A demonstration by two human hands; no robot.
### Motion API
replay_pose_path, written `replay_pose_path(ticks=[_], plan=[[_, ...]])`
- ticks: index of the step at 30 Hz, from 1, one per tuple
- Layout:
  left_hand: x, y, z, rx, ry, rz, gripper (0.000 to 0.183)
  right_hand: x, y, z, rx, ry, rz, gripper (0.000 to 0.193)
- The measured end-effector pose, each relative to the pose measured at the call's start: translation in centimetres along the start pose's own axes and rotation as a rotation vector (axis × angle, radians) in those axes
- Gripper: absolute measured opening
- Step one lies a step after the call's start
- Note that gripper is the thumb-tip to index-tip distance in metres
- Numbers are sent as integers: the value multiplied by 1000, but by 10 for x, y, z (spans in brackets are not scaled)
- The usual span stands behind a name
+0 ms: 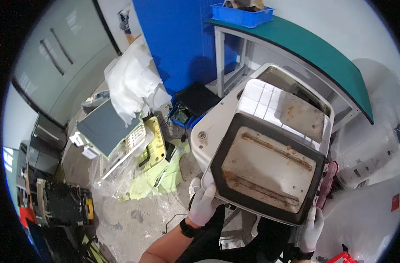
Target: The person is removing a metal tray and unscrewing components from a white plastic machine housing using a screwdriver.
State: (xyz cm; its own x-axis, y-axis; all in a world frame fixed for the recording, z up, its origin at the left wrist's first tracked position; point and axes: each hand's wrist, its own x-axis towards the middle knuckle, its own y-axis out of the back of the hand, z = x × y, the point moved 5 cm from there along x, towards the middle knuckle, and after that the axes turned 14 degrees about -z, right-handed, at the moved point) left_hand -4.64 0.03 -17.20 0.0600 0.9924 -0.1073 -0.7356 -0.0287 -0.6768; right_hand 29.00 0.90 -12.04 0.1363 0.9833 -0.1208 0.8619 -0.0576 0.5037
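A shallow white panel (270,171) with a wide dark grey border and a rust-streaked metal face tilts in front of me. My left hand (202,206), in a white glove, grips its lower left edge. At its lower right corner, my gloved right hand (311,230) holds the edge, its fingers partly hidden behind the rim. Beyond the panel, a white piece with a grid of raised squares and a stained plate (303,115) rests on a large off-white appliance housing (215,116). A metal-lined recess (287,81) shows at the housing's far end.
A green-topped table (305,48) carries a blue bin (243,16). On the left lie a dark flat panel (107,127), a yellow molded part (156,142), torn white sheeting (132,81) and clear plastic. Wrapped white items (366,136) stand at right. Old equipment (62,204) sits lower left.
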Motion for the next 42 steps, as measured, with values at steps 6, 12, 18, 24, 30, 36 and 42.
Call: replay_pose_path(ticks=[6,12,18,24,30,36,42], plan=[[7,-6,9,-156,7,-166,56,18,-16,-3,389,-27,-179,45],[15,-18,17,-131,-6,-315,75,24,-16,4,199,-66,-145,30],[2,-5,10,-135,102,-320,78,30,-9,10,197,3,-162,29],[-9,-10,-3,-140,192,-209,82,31,-5,16,276,-24,-167,27],[-20,-3,-17,-283,314,-258,81,28,1,19,322,58,-197,24],[-30,0,-32,-431,379,-261,73,25,5,25,345,114,-184,36],[-38,7,-40,-426,421,-237,69,25,10,30,426,110,-233,43]])
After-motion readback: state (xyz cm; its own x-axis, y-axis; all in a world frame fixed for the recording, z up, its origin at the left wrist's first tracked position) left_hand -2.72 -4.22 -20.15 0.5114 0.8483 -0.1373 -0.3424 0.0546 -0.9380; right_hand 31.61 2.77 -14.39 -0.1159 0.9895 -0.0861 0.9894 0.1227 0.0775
